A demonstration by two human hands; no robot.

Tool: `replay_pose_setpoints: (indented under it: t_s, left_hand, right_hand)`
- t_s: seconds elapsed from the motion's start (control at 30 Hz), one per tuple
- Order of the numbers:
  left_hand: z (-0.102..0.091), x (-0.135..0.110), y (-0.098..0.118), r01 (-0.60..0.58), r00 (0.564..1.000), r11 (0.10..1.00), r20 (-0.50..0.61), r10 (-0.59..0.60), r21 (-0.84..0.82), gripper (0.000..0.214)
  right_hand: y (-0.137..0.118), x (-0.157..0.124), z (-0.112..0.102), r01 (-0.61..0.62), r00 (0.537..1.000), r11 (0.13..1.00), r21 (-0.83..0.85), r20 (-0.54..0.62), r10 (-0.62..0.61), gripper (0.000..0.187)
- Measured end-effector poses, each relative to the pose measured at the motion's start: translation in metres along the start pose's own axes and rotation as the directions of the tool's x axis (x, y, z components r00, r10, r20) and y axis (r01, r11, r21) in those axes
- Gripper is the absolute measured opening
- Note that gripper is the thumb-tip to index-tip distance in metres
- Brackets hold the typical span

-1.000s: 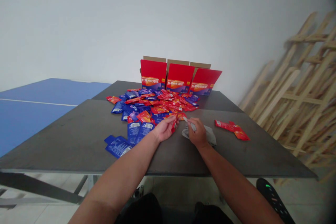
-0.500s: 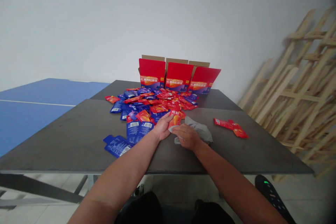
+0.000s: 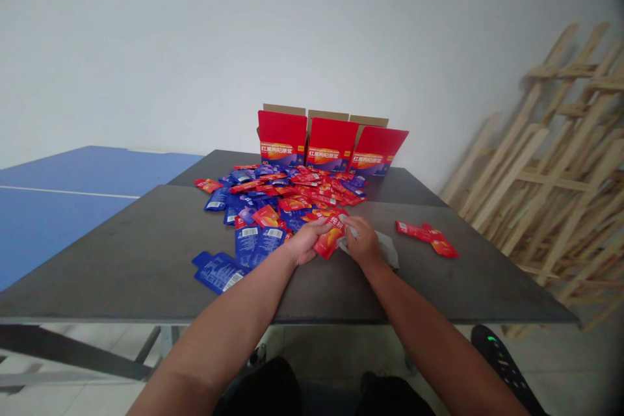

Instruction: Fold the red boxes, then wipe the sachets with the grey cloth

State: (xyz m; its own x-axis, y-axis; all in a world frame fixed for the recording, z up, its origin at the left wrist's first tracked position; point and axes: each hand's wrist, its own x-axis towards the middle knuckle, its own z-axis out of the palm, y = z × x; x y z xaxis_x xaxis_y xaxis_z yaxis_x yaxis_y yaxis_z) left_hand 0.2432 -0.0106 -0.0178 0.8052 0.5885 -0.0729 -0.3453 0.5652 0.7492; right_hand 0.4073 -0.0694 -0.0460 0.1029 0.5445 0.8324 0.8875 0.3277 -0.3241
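My left hand (image 3: 307,242) grips a red sachet (image 3: 330,237) at the near edge of a large heap of red and blue sachets (image 3: 287,201). My right hand (image 3: 363,242) is pinched around a grey cloth (image 3: 387,251), which bunches under the palm. The fingers of my right hand press the cloth against the upper end of the red sachet. Several blue sachets (image 3: 218,272) lie flat at the heap's near left. The part of the sachet inside my hands is hidden.
Open red-and-cardboard display boxes (image 3: 331,142) stand along the far edge of the dark grey table (image 3: 136,260). A red sachet strip (image 3: 426,238) lies to the right. A blue table (image 3: 63,214) is at left, and leaning wooden frames (image 3: 536,169) are at right.
My right hand has moved up from beside the sachet onto its upper end, carrying the cloth. The sachet now tilts to the lower right in my left hand.
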Motion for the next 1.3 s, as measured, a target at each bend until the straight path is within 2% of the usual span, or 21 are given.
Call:
replay_pose_setpoints:
  t_s: [0.2, 0.27, 0.33, 0.4, 0.43, 0.5, 0.57, 0.6, 0.8, 0.97, 1.1, 1.23, 1.3]
  left_hand:
    - [-0.002, -0.001, 0.001, 0.045, 0.999, 0.999, -0.021, -0.044, 0.031, 0.027]
    - [-0.002, 0.001, 0.002, 0.035, 0.999, 0.999, -0.024, -0.035, -0.009, 0.03]
    - [-0.002, 0.003, 0.004, -0.005, 0.999, 0.996, -0.054, 0.0, -0.088, 0.028]
    - [-0.002, 0.004, 0.006, -0.006, 0.996, 0.985, -0.092, -0.01, -0.172, 0.022]
    - [-0.002, 0.004, 0.007, 0.019, 0.994, 0.979, -0.101, -0.04, -0.202, 0.023]
    - [-0.002, 0.004, 0.009, 0.104, 0.989, 0.967, -0.083, -0.126, -0.234, 0.035]
    - [-0.003, 0.003, 0.01, 0.155, 0.985, 0.959, -0.042, -0.17, -0.239, 0.043]
    - [-0.003, 0.002, 0.01, 0.168, 0.984, 0.956, -0.02, -0.178, -0.24, 0.044]
    - [0.001, -0.003, 0.008, 0.221, 0.975, 0.946, 0.061, -0.212, -0.237, 0.043]
    - [0.002, -0.007, 0.007, 0.255, 0.966, 0.959, 0.078, -0.247, -0.121, 0.039]
    - [0.0, -0.009, 0.007, 0.298, 0.954, 0.954, 0.032, -0.298, -0.02, 0.039]
    - [0.0, -0.009, 0.008, 0.298, 0.954, 0.954, 0.04, -0.297, -0.031, 0.039]
    - [0.0, -0.008, 0.01, 0.281, 0.96, 0.956, 0.042, -0.279, -0.08, 0.036]
  right_hand:
    - [0.003, 0.004, -0.005, -0.191, 0.974, 0.982, 0.001, -0.122, 0.19, 0.023]
    - [0.0, 0.004, -0.008, -0.194, 0.968, 0.981, -0.003, -0.163, 0.191, 0.023]
    - [-0.007, 0.002, -0.009, -0.069, 0.989, 0.998, 0.015, -0.133, 0.07, 0.023]
    - [-0.015, -0.001, -0.007, 0.14, 0.99, 0.988, 0.069, -0.015, -0.139, 0.024]
    - [-0.019, -0.003, -0.006, 0.241, 0.966, 0.964, 0.109, 0.066, -0.248, 0.025]
    - [-0.025, -0.006, -0.001, 0.376, 0.885, 0.907, 0.19, 0.216, -0.412, 0.026]
    - [-0.028, -0.008, 0.004, 0.421, 0.828, 0.878, 0.228, 0.298, -0.474, 0.026]
    - [-0.028, -0.008, 0.005, 0.419, 0.824, 0.879, 0.227, 0.311, -0.473, 0.026]
    - [-0.019, -0.007, 0.006, 0.275, 0.931, 0.955, 0.115, 0.217, -0.294, 0.028]
    - [-0.013, -0.003, 0.004, 0.065, 0.995, 0.997, 0.032, 0.078, -0.067, 0.027]
    - [-0.007, 0.001, 0.003, -0.092, 0.995, 0.995, 0.044, -0.028, 0.093, 0.026]
    - [-0.001, 0.003, -0.002, -0.28, 0.955, 0.96, 0.02, -0.1, 0.281, 0.027]
    - [-0.003, 0.003, -0.005, -0.274, 0.952, 0.962, 0.013, -0.137, 0.273, 0.026]
